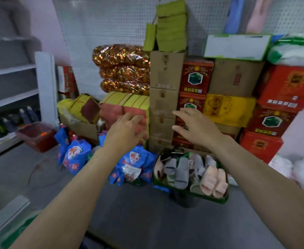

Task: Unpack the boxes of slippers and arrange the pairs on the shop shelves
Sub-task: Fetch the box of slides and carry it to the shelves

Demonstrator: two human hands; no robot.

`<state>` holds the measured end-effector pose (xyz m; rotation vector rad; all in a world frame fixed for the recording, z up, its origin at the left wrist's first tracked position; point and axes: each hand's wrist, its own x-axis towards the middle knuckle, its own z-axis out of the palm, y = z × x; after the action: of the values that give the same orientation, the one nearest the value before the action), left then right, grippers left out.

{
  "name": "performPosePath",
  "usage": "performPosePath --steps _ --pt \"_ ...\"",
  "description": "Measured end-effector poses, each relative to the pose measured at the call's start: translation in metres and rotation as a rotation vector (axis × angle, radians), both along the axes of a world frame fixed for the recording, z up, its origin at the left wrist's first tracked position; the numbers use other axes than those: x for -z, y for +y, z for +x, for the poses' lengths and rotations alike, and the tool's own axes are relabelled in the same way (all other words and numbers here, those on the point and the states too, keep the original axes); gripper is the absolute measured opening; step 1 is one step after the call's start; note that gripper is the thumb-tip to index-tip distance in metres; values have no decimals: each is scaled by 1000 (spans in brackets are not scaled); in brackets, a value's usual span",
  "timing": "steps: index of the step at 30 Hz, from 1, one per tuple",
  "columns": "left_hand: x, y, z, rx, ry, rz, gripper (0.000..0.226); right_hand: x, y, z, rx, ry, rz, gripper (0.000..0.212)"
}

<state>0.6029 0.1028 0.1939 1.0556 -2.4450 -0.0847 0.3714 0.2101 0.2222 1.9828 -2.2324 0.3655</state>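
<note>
Both hands, left and right, are spread, empty, raised above the green box of slippers on the floor.

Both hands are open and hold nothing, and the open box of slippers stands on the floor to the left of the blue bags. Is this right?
Not quite. In the head view both hands, left and right, are open and hold nothing, but the open box of slippers stands to the right of the blue bags, not the left.

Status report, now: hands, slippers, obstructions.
Left hand and right hand open, empty, raised toward stacked brown cartons. Slippers in green tray on floor, untouched. Blue bags beside tray.
</note>
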Motion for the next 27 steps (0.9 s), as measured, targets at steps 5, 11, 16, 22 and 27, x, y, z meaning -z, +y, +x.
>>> performPosePath --steps 5,11,16,22,27 --pt "4 -47 -63 55 -34 26 58 5 -40 -53 40 -6 25 60" --pt "16 -76 -134 17 -67 53 58 15 -75 -126 33 -19 19 60" --pt "21 -89 -210 -69 -44 74 57 25 -105 -212 -33 -18 2 60" --pt "31 -93 -304 -168 -5 114 57 35 -136 -317 -161 -14 34 60" --pt "43 -103 -350 -246 -5 147 56 47 -172 -374 -239 -37 82 59"
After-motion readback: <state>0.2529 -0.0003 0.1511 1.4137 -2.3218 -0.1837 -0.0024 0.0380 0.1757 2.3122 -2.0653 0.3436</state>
